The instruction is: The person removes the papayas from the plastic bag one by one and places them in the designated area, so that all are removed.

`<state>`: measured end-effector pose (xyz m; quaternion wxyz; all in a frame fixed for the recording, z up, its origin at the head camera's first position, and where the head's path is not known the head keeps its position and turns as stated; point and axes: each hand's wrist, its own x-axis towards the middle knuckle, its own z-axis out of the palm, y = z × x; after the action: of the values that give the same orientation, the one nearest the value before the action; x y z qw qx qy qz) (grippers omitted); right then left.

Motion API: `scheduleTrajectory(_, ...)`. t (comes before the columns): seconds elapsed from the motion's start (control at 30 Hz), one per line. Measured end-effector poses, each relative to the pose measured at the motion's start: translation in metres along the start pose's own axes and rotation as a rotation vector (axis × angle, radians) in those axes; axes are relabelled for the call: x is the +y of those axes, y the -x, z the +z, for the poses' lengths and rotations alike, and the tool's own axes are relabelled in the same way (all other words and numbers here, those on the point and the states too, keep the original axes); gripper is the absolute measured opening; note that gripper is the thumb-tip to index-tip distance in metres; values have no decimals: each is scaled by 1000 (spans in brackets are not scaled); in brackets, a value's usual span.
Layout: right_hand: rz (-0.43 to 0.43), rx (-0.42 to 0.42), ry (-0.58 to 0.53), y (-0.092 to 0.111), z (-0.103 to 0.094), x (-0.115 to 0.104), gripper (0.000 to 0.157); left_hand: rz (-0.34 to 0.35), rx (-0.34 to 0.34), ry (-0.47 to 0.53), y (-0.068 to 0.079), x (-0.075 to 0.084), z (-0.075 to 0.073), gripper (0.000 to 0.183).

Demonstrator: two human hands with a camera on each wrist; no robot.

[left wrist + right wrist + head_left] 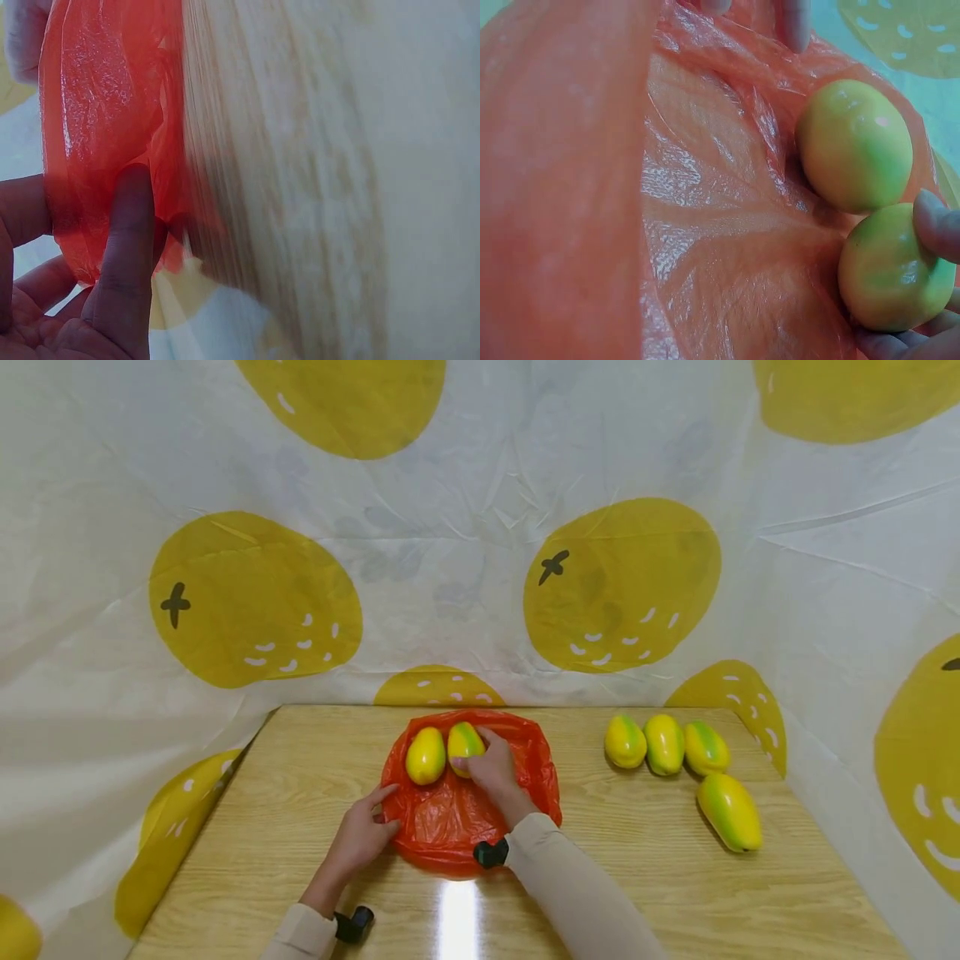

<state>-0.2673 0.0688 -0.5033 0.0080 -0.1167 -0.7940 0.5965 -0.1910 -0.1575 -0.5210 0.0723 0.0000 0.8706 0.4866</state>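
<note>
A red plastic bag (450,818) lies spread open on the table, its rim folded into a low wall. Inside, toward the back, one yellow-green papaya (425,756) rests beside a second papaya (466,745). My right hand (491,768) reaches in over the bag and grips that second one, thumb on one side and fingers on the other; in the right wrist view the two papayas (896,274) touch. My left hand (360,831) holds the bag's left edge, and the left wrist view shows its thumb and fingers on either side of the red plastic (105,112).
On the right of the wooden table (615,852), three papayas (664,745) stand in a row at the back, with another papaya (730,812) lying nearer. A white cloth with yellow fruit prints (255,597) hangs behind and at both sides.
</note>
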Motion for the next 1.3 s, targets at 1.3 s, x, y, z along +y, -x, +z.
scheduleTrajectory(1.3,13,7,27,44,-74,-15,75,-11,-26,-17,-3,2,3,62)
